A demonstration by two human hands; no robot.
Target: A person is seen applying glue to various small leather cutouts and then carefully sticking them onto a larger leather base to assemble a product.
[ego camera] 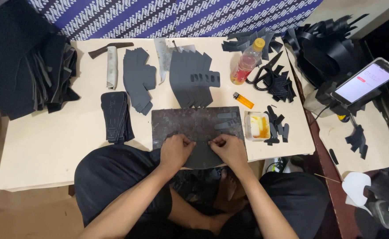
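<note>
A dark grey, rounded piece of sheet material (202,156) is seen lying flat at the near edge of a dark, worn work slab (190,124). Its curved lower edge is overhung past the table edge, while its upper edge is pinched from both sides by fingertips.

Low cream table (48,146), patterned blue cloth (159,15)

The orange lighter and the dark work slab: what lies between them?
Nothing: in the head view, bare cream tabletop separates the orange lighter from the dark work slab.
</note>
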